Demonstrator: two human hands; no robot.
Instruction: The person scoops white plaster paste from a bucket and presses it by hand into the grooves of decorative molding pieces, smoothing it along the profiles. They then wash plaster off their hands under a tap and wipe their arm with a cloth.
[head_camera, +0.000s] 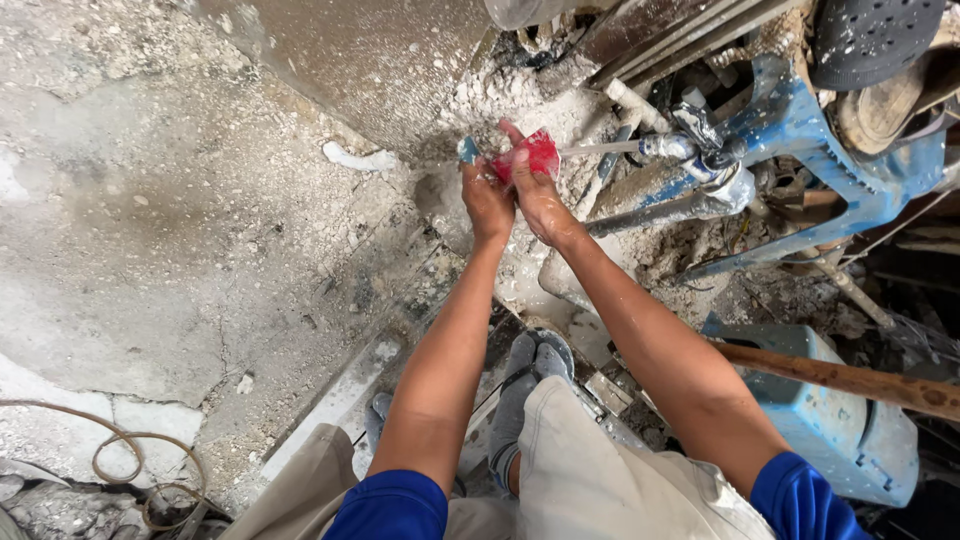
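While water runs from the metal tap (700, 160) at upper right, a crumpled red cloth (530, 155) is gripped closed between left hand (487, 200) and right hand (540, 195), rinsing seemingly underway, wringing likely called for.

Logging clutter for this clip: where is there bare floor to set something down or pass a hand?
Free: the rough concrete floor left of the left hand, between the wall and the coiled hose. Crowded: right of the right hand, around the tap, blue plastic chair and wooden handle.
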